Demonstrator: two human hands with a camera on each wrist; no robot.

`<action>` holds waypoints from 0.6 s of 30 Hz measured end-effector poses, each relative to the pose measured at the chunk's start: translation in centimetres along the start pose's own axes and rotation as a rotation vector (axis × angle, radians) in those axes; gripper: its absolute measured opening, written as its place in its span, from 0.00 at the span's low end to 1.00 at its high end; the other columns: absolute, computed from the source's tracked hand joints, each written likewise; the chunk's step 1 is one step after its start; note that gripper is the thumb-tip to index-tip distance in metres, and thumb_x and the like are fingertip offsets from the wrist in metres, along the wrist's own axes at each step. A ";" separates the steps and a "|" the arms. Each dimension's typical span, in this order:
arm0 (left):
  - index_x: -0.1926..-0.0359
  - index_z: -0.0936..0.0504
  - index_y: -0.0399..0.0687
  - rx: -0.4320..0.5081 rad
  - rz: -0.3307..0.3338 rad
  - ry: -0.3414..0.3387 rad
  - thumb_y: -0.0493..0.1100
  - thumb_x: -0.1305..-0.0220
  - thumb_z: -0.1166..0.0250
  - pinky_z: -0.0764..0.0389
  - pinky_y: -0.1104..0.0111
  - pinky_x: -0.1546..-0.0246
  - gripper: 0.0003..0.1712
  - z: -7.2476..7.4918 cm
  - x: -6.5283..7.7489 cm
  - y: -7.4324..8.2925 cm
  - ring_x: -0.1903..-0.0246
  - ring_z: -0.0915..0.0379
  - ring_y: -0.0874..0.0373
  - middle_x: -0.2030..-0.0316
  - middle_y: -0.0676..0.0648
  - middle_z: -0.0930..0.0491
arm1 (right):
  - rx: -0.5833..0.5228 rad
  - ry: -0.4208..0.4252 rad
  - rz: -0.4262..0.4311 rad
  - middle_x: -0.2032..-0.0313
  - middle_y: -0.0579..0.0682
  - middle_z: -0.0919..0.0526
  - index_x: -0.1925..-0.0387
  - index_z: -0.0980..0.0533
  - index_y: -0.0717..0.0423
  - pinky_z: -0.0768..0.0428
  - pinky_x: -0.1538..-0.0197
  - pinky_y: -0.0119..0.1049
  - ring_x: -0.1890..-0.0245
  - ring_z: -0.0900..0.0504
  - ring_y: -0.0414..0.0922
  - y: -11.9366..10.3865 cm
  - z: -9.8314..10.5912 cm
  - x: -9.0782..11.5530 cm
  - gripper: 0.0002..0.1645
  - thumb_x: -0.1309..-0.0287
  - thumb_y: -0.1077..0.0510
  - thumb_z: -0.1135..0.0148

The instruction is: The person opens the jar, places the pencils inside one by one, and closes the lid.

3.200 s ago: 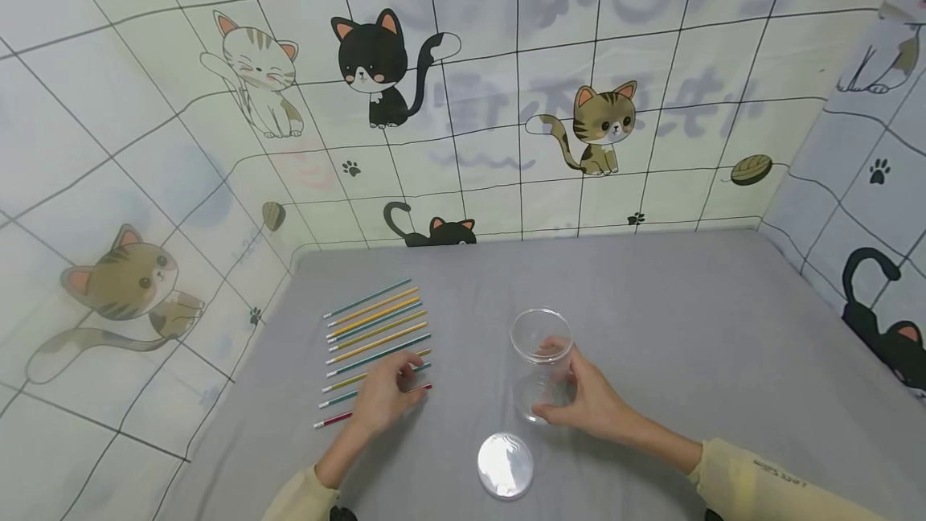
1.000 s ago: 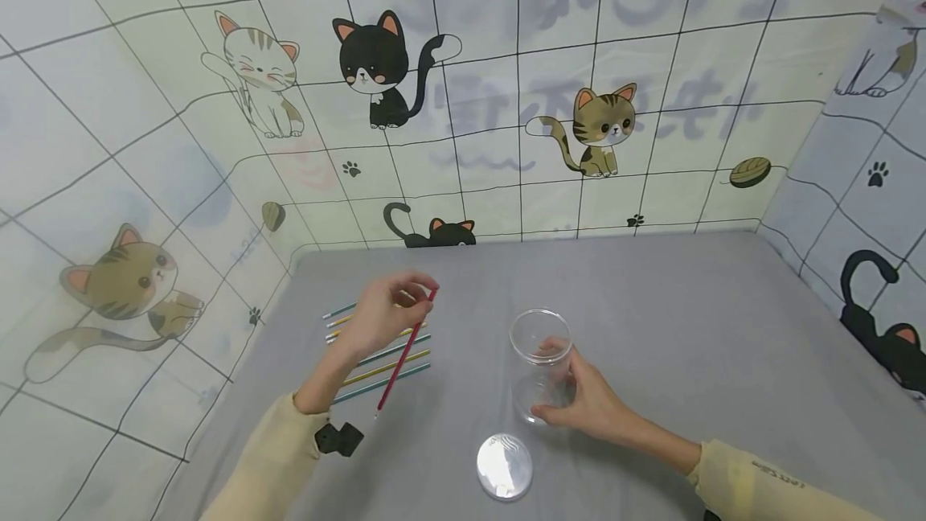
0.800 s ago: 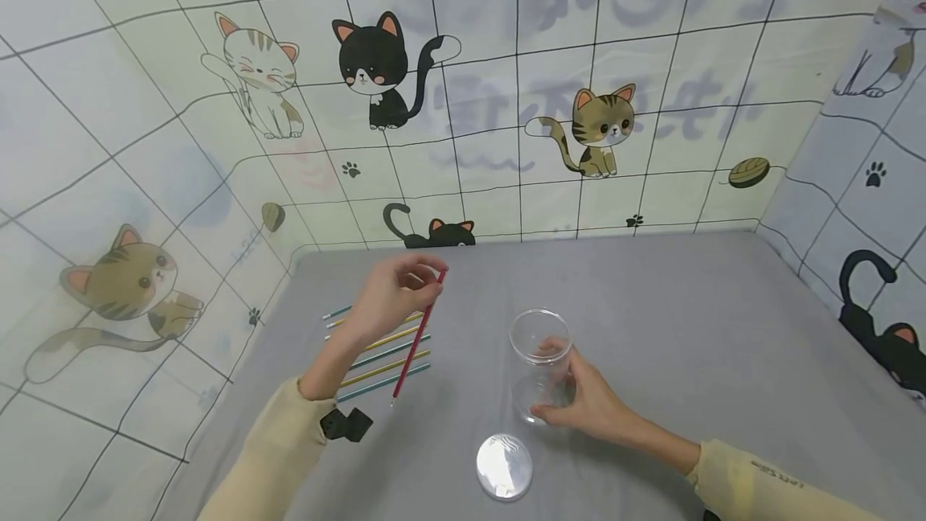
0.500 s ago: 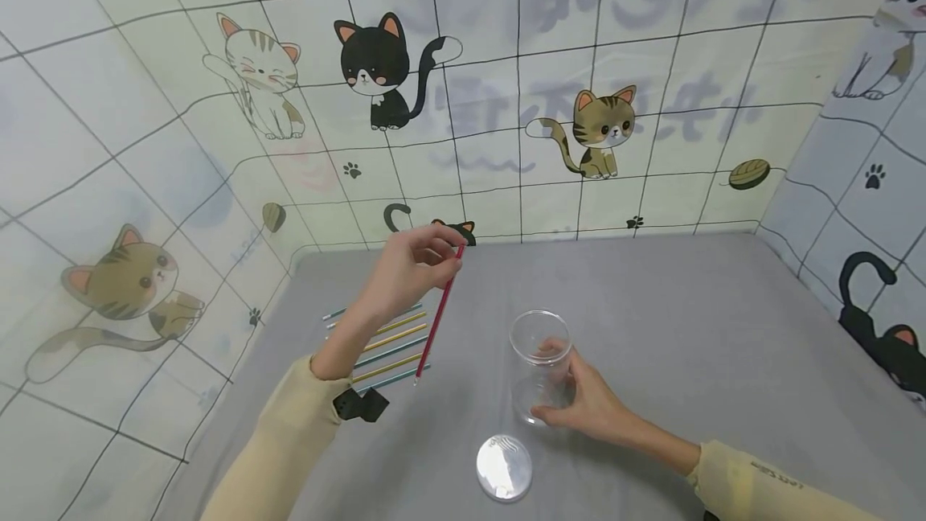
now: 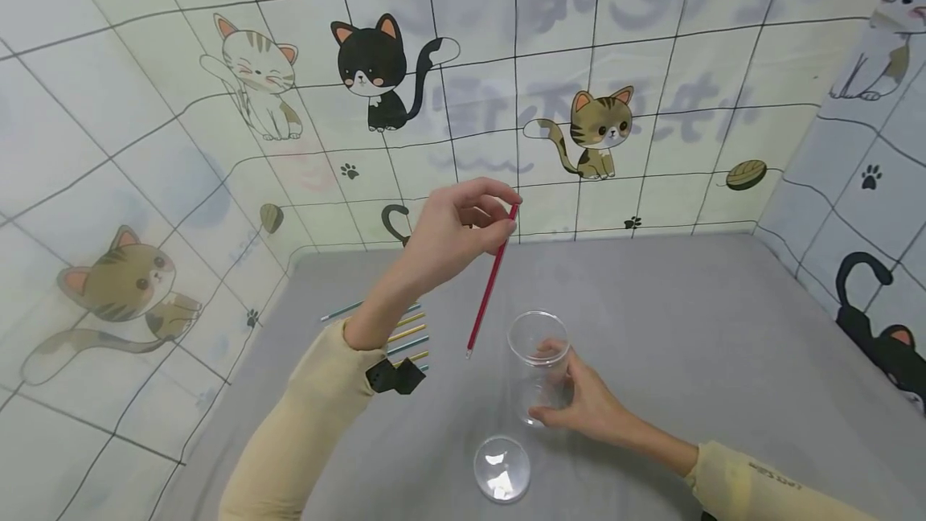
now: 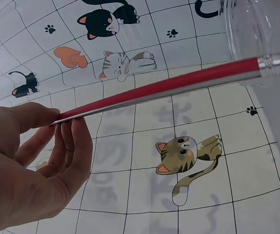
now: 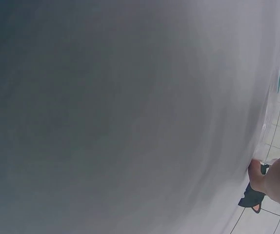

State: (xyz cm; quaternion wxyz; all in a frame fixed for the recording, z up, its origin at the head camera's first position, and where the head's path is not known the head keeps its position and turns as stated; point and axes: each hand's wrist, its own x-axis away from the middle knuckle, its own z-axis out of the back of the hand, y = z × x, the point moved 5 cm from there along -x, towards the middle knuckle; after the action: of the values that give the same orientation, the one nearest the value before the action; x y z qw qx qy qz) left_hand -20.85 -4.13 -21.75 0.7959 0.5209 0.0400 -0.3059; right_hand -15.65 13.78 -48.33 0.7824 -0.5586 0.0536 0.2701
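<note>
My left hand (image 5: 459,235) pinches a red pencil (image 5: 489,288) near its upper end, between thumb and fingertips. The pencil slants down toward the left, with its silver ferrule and pale eraser end lowest, in the air just left of the jar's rim. That ferrule shows large in the left wrist view on the pencil (image 6: 169,85). My right hand (image 5: 589,400) grips the clear cylindrical jar (image 5: 526,384) low on its right side, thumb at the front. The jar stands upright on the grey cloth, its mouth uncovered. In the right wrist view, only part of the right hand (image 7: 279,183) shows.
A clear round lid (image 5: 502,469) lies on the grey cloth (image 5: 651,304) in front of the jar. Several teal and yellow pencils (image 5: 407,346) lie in a row at the left, partly behind the left forearm. A cat-print curtain (image 5: 492,103) rises behind the table.
My left hand has picked up the red pencil from the front of the row, lifted it and carried it right toward the jar. The right hand and jar have stayed put.
</note>
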 end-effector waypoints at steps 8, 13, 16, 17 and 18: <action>0.51 0.17 0.44 0.070 -0.023 0.010 0.31 0.36 0.34 0.17 0.62 0.64 0.13 -0.9 -1.5 1.6 0.68 0.18 0.54 0.68 0.47 0.17 | 0.006 -0.002 0.001 0.46 0.46 0.23 0.39 0.35 0.54 0.22 0.48 0.47 0.49 0.21 0.57 -0.1 0.0 0.0 0.48 0.62 0.64 0.19; 0.50 0.18 0.43 0.101 -0.019 0.035 0.31 0.36 0.34 0.17 0.63 0.64 0.13 -1.4 -2.2 2.0 0.67 0.19 0.54 0.68 0.46 0.18 | 0.014 0.004 0.022 0.46 0.46 0.23 0.39 0.34 0.54 0.22 0.49 0.46 0.49 0.21 0.57 0.0 0.0 0.0 0.48 0.62 0.64 0.18; 0.50 0.18 0.43 0.107 -0.018 0.047 0.31 0.35 0.34 0.17 0.63 0.64 0.13 -1.6 -2.4 2.1 0.67 0.19 0.54 0.67 0.46 0.18 | 0.011 0.003 0.033 0.46 0.46 0.23 0.39 0.35 0.60 0.22 0.48 0.46 0.49 0.21 0.57 0.0 -0.1 0.1 0.48 0.62 0.64 0.19; 0.50 0.18 0.43 0.111 -0.018 0.049 0.31 0.35 0.35 0.17 0.63 0.64 0.13 -1.7 -2.5 2.2 0.67 0.19 0.54 0.67 0.46 0.18 | 0.010 0.003 0.036 0.46 0.46 0.23 0.39 0.35 0.62 0.22 0.49 0.46 0.49 0.21 0.57 0.0 -0.1 0.1 0.48 0.62 0.64 0.19; 0.50 0.18 0.43 0.115 -0.019 0.051 0.31 0.35 0.35 0.17 0.63 0.64 0.13 -1.8 -2.5 2.2 0.67 0.19 0.54 0.67 0.46 0.18 | 0.011 0.005 0.037 0.47 0.46 0.23 0.39 0.35 0.63 0.22 0.49 0.46 0.49 0.21 0.56 0.0 0.0 0.1 0.48 0.63 0.64 0.19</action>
State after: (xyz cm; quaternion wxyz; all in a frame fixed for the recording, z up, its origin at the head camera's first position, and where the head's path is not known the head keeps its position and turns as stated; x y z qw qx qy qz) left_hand -21.28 -0.84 -19.83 0.7603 0.5732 0.0477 -0.3019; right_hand -15.58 13.77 -48.38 0.7802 -0.5537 0.0674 0.2831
